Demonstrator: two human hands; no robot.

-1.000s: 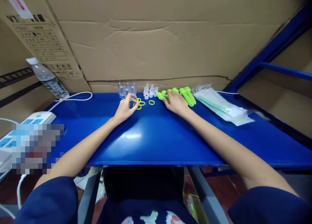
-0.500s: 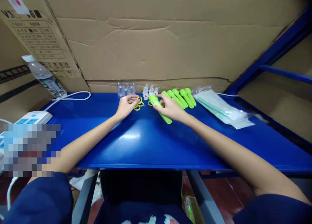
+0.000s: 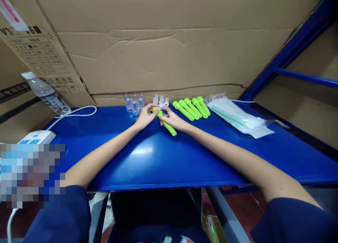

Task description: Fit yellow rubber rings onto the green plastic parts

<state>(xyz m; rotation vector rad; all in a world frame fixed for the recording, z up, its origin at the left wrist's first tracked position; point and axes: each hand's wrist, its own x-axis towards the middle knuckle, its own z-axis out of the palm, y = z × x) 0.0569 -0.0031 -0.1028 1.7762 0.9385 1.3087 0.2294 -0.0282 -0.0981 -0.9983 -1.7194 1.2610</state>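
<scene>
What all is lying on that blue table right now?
Green tube in the hands: one, bright green, centre of table, held by both hands.
Green tubes in a row: four, bright green, back of table, right of the hands.
Clear caps: several, see-through, back of table, left of the hands.
White caps: about three, white with red dots, behind the hands.
Plastic bags: a stack, clear and pale green, right side.
Water bottle: one, clear, far left.
Power strip: one, white, left edge.
Table: one, blue.
Cardboard: brown, behind the table.
Left hand: on the tube's end.
Right hand: gripping the tube.
</scene>
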